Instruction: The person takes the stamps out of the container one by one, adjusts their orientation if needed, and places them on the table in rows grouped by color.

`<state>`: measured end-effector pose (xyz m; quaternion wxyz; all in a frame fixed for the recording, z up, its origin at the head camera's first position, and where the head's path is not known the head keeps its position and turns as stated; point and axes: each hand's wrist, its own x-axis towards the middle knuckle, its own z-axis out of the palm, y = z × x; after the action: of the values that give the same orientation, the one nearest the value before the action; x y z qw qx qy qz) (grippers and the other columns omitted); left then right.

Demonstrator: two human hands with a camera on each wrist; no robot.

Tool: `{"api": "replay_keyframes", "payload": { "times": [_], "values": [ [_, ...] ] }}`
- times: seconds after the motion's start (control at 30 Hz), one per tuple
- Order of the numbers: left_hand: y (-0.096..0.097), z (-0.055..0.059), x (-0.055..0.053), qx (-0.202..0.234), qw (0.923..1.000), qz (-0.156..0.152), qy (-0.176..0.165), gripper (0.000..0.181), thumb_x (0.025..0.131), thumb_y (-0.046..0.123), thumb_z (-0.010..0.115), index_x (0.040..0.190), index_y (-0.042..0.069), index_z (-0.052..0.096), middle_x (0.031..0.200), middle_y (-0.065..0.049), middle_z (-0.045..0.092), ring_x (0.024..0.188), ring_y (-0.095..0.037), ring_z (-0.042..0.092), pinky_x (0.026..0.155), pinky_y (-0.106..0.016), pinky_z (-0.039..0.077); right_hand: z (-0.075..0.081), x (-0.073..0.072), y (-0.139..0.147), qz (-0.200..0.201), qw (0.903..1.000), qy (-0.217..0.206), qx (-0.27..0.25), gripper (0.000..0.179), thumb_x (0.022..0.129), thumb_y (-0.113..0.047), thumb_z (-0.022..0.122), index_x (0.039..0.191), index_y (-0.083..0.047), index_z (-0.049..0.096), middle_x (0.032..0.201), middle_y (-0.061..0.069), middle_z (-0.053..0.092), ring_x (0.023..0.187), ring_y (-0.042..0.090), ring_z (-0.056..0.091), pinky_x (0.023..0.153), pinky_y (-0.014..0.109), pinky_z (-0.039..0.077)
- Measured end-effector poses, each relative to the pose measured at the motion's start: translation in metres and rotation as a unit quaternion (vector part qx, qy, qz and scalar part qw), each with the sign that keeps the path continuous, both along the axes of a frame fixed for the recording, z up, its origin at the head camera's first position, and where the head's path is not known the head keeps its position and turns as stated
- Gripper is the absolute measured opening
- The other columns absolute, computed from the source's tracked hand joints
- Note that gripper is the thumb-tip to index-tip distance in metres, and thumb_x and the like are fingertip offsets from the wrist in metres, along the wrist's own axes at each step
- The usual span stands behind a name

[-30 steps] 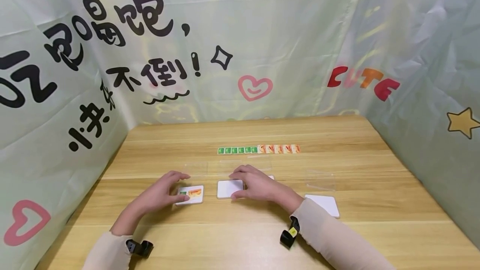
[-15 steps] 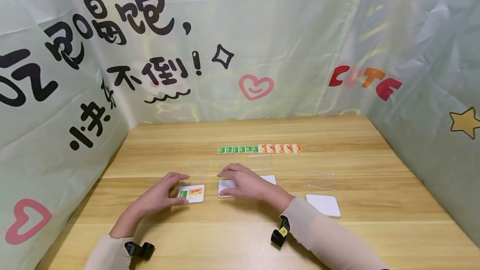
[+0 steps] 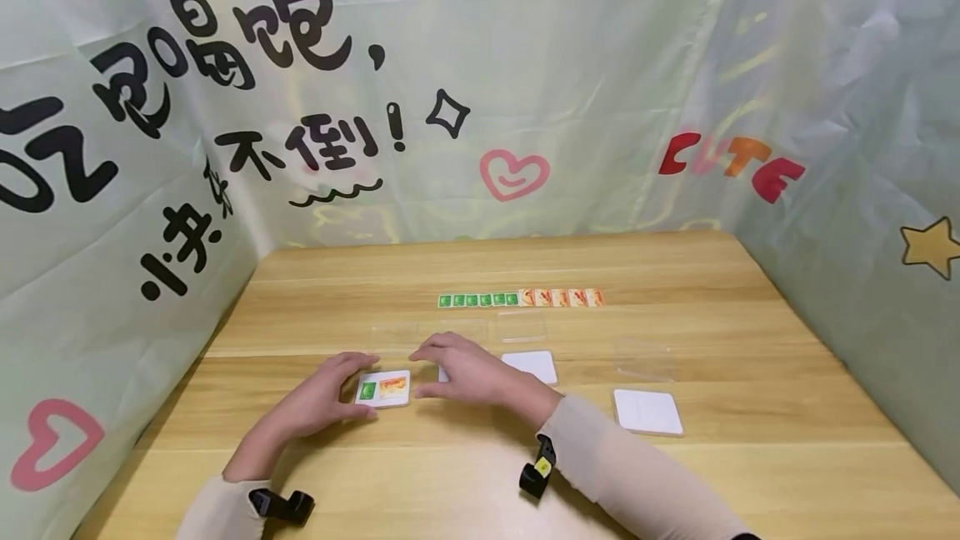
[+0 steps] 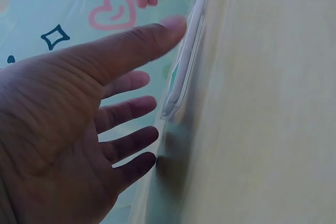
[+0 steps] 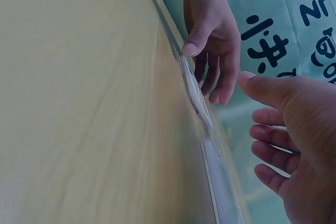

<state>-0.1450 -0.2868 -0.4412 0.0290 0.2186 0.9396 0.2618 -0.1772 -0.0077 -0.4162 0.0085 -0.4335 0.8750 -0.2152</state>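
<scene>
My left hand point(image 3: 318, 398) is at the left edge of the leftmost white card point(image 3: 384, 401), which bears a green sticker point(image 3: 367, 391) and an orange one point(image 3: 392, 388). Its thumb lies along the near side and its fingers reach toward the far side. In the left wrist view this card point(image 4: 185, 59) appears edge-on, overlapped by the thumb tip, and the fingers are spread. My right hand point(image 3: 472, 375) hovers over a second white card point(image 3: 442, 374), hiding most of it. Seen in the right wrist view, this hand point(image 5: 304, 140) is relaxed and holds nothing.
Two more white cards, one in the middle point(image 3: 536, 365) and one at the right point(image 3: 648, 412), lie on the wooden table point(image 3: 480, 490). Clear plastic pieces, such as this one point(image 3: 522, 327), lie behind the cards. Green stickers point(image 3: 480, 300) and orange stickers point(image 3: 561, 297) form a row farther back.
My right hand has moved left across the second card toward the leftmost one. My left thumb has drawn back off the leftmost card's face, showing the green sticker fully.
</scene>
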Motion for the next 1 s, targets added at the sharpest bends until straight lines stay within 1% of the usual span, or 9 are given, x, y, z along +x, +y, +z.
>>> {"api": "replay_keyframes", "payload": {
  "times": [0.1,0.2,0.37,0.5,0.63,0.87,1.0],
  "values": [
    [0.001,-0.001,0.001,-0.005,1.0000,-0.001,0.000,0.076,0.076,0.042,0.083,0.138,0.009,0.054,0.140,-0.015,0.049,0.128,-0.040,0.044,0.101,-0.061,0.035,-0.003,0.000,-0.004,0.002,1.0000,0.000,-0.003,0.053,0.091,-0.043,0.069,0.132,-0.012,0.061,0.128,0.002,0.058,0.120,0.016,0.052,0.103,0.029,0.039],
    [0.000,-0.004,0.001,-0.009,1.0000,-0.004,0.002,0.076,0.076,0.043,0.083,0.137,0.009,0.055,0.140,-0.016,0.050,0.128,-0.041,0.044,0.101,-0.062,0.035,-0.005,0.001,-0.007,0.008,0.9999,-0.006,-0.007,0.053,0.090,-0.044,0.068,0.132,-0.012,0.061,0.129,0.001,0.058,0.120,0.015,0.052,0.103,0.028,0.039],
    [-0.001,-0.008,0.002,-0.012,0.9999,-0.002,0.008,0.075,0.077,0.046,0.081,0.136,0.008,0.055,0.139,-0.016,0.051,0.127,-0.041,0.045,0.101,-0.062,0.035,-0.004,0.001,-0.015,0.022,0.9997,-0.006,-0.002,0.054,0.091,-0.045,0.067,0.133,-0.011,0.060,0.130,0.001,0.058,0.121,0.014,0.051,0.104,0.028,0.038],
    [0.000,-0.008,0.001,-0.012,0.9999,0.001,0.012,0.073,0.077,0.045,0.081,0.135,0.007,0.057,0.138,-0.017,0.051,0.126,-0.041,0.045,0.100,-0.062,0.035,-0.001,0.000,-0.021,0.030,0.9995,-0.002,0.005,0.054,0.091,-0.043,0.067,0.134,-0.010,0.059,0.132,0.001,0.057,0.122,0.015,0.051,0.104,0.029,0.038],
    [0.000,-0.009,0.002,-0.018,0.9998,0.000,0.009,0.073,0.078,0.045,0.080,0.135,0.006,0.057,0.137,-0.017,0.051,0.126,-0.041,0.045,0.100,-0.062,0.036,-0.003,-0.001,-0.026,0.033,0.9992,-0.004,0.020,0.053,0.091,-0.042,0.069,0.133,-0.011,0.060,0.131,0.000,0.058,0.122,0.014,0.051,0.104,0.029,0.037],
    [0.001,-0.008,0.002,-0.012,0.9999,0.009,0.009,0.072,0.080,0.047,0.078,0.135,0.005,0.058,0.136,-0.016,0.051,0.126,-0.040,0.045,0.099,-0.062,0.037,-0.005,-0.004,-0.034,0.040,0.9988,-0.003,0.027,0.049,0.091,-0.040,0.069,0.131,-0.012,0.062,0.127,-0.001,0.059,0.116,0.013,0.052,0.100,0.026,0.039],
    [0.001,-0.009,0.001,-0.010,0.9999,0.007,0.012,0.071,0.081,0.049,0.077,0.134,0.006,0.058,0.135,-0.015,0.051,0.125,-0.039,0.045,0.099,-0.061,0.038,-0.004,-0.006,-0.036,0.041,0.9985,-0.006,0.036,0.048,0.091,-0.039,0.069,0.131,-0.012,0.063,0.126,-0.001,0.059,0.115,0.013,0.052,0.099,0.026,0.040]
  ]
}}
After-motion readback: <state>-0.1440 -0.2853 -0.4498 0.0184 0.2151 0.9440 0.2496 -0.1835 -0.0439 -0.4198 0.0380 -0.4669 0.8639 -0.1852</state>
